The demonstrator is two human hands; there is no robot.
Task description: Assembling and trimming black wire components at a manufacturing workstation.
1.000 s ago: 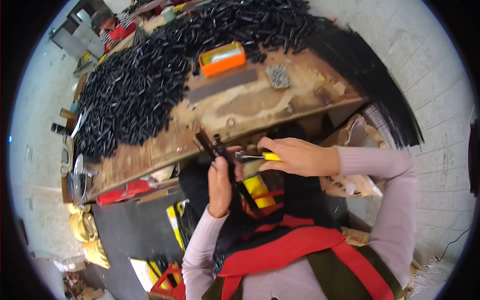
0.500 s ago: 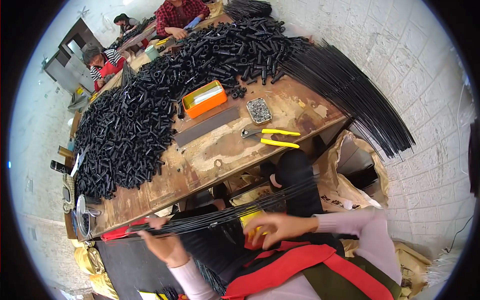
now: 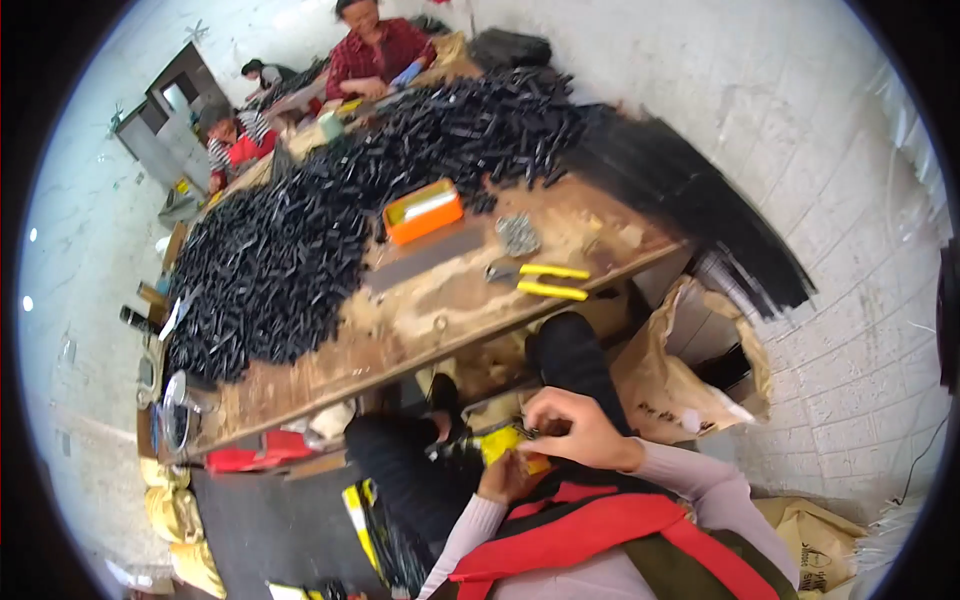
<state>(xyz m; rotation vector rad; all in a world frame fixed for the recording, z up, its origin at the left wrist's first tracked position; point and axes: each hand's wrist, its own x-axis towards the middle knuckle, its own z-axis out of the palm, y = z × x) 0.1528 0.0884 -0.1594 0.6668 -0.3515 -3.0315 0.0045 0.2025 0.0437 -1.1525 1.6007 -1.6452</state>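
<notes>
Over my lap, my left hand (image 3: 507,477) and my right hand (image 3: 575,430) have come together, almost touching. The right fingers are curled with thumb and forefinger pinched. Closed and blurred, the left fingers sit just below them. Something small and dark shows between the hands, too blurred to name. Beyond my knees, yellow-handled pliers (image 3: 555,271) lie on the wooden table (image 3: 410,322). Close by are a small tray of metal bits (image 3: 518,236), a flat dark strip (image 3: 428,258) and an orange box (image 3: 430,229) with white pieces inside.
A big heap of short black tubes (image 3: 270,270) covers the table's left and back. Long thin black rods (image 3: 700,200) overhang its right end. An open paper sack (image 3: 645,370) stands below on the right. Co-workers sit at the far side, one in a checked shirt (image 3: 350,65).
The bundle of thin black rods that stretched from my left hand no longer shows. My left hand has moved right, to my right hand, whose spread fingers have closed. The view has shifted slightly.
</notes>
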